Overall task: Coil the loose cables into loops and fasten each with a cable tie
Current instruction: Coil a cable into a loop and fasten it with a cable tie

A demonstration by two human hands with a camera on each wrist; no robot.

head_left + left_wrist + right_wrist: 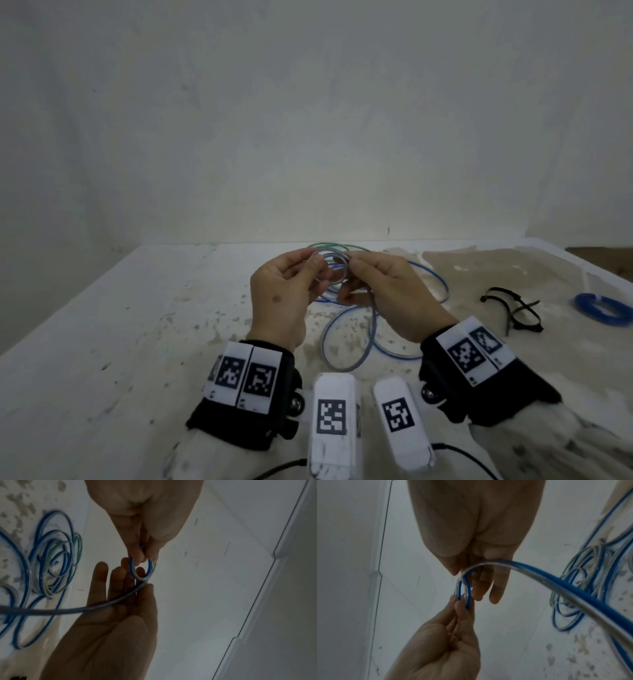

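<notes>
A blue-and-clear cable is wound into a small coil (337,271) held above the table between both hands. My left hand (317,265) pinches the coil's left side, thumb against fingers. Its right side is pinched by my right hand (350,270). In the left wrist view the right hand (145,556) grips the coil (143,573) from above while the left thumb (149,588) presses the trailing cable onto the fingers. The right wrist view shows the coil (464,593) and the cable's free length (556,582) running down to the table. Loose blue, grey and green cable loops (346,342) lie below.
Black cable ties (510,308) lie on the table at right. Beyond them, near the right edge, sits a coiled blue cable bundle (603,308). The white, stained table (102,308) ends at a pale wall behind. More tangled loops (54,563) lie behind the hands.
</notes>
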